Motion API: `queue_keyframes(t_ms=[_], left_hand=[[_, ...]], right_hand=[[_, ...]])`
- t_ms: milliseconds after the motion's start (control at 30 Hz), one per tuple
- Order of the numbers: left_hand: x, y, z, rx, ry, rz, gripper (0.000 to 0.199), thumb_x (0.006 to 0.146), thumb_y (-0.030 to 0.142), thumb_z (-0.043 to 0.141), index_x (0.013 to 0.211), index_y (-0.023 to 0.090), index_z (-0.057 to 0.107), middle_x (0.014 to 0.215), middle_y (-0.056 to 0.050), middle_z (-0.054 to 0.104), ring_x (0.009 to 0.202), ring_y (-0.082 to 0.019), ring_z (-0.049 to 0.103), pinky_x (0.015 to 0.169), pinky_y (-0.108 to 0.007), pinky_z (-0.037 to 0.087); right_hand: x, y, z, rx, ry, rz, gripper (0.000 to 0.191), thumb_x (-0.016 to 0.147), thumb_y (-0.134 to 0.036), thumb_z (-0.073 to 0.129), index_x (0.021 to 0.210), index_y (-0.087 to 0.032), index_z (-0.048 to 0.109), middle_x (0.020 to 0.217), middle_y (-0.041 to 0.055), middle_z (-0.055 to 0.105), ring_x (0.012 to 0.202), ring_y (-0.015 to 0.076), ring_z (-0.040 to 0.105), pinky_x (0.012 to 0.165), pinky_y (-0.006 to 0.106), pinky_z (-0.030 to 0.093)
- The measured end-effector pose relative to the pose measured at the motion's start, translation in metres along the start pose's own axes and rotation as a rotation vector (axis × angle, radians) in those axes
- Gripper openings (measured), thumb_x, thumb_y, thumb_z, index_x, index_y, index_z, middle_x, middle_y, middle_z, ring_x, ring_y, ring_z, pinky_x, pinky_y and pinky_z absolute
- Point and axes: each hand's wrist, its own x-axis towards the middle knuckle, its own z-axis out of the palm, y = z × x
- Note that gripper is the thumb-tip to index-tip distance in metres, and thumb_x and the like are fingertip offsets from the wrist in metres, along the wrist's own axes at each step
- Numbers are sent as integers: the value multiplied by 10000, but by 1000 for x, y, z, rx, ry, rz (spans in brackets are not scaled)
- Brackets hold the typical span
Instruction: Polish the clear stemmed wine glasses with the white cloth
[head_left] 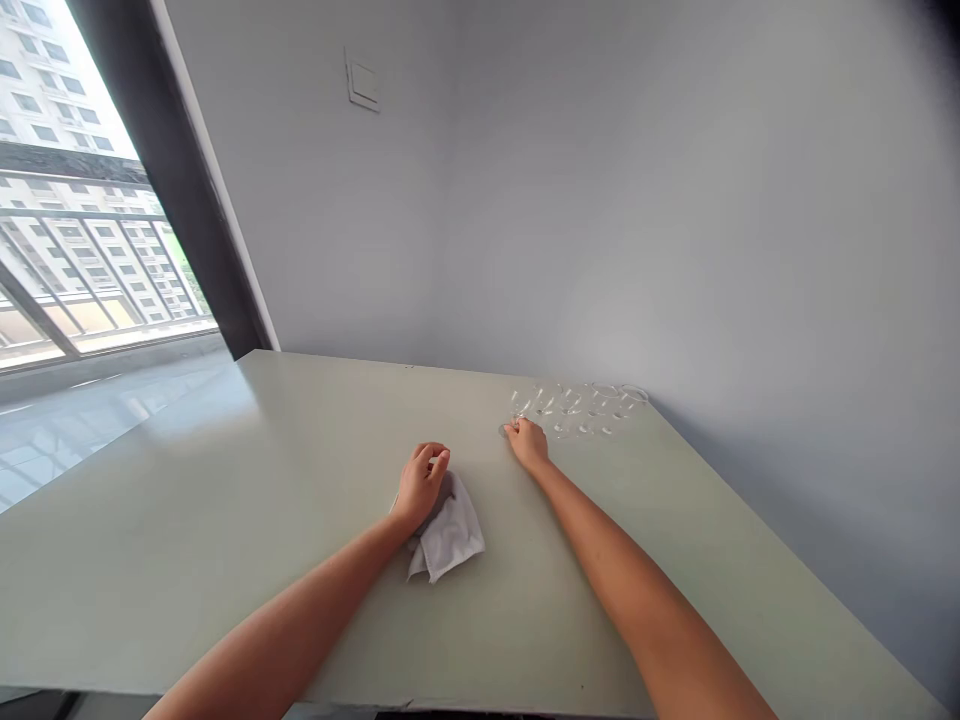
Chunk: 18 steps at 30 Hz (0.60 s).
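Observation:
My right hand (529, 443) reaches to the near left end of a group of clear stemmed glasses (571, 402). Its fingers are closed low on one wine glass (520, 403), whose bowl shows above them and whose foot peeks out at the left. Closer to me, my left hand (422, 485) has curled fingers, with a small gap between thumb and forefinger. A light grey cloth (452, 530) bunches under its palm and spreads onto the table; the lower fingers that grip it are partly hidden.
The pale table (300, 560) runs up to a grey wall (675, 220) at the back and right, with the glasses standing close to that wall. A switch plate (363, 84) is on the wall. At left are a dark door frame (165, 160) and a balcony railing (90, 265).

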Motion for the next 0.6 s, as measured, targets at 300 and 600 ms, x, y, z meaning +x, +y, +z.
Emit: queue_keyframes(t_ms=[300, 600], left_hand=[[-2, 2, -4, 285, -234, 53, 529, 617, 42, 403, 1094, 233, 530, 1149, -18, 543, 1065, -173, 470, 917, -307, 358], [0, 16, -16, 723, -143, 468, 279, 723, 87, 457, 869, 231, 646, 722, -34, 576, 750, -174, 482, 711, -321, 345]], right_hand=[[-103, -23, -13, 136, -301, -303, 353, 798, -504, 417, 686, -196, 549, 675, 4, 582, 603, 140, 509, 549, 234, 341], [-128, -27, -17, 452, -137, -378, 36, 752, -210, 465, 721, -198, 453, 649, -20, 501, 585, 120, 469, 544, 236, 394]])
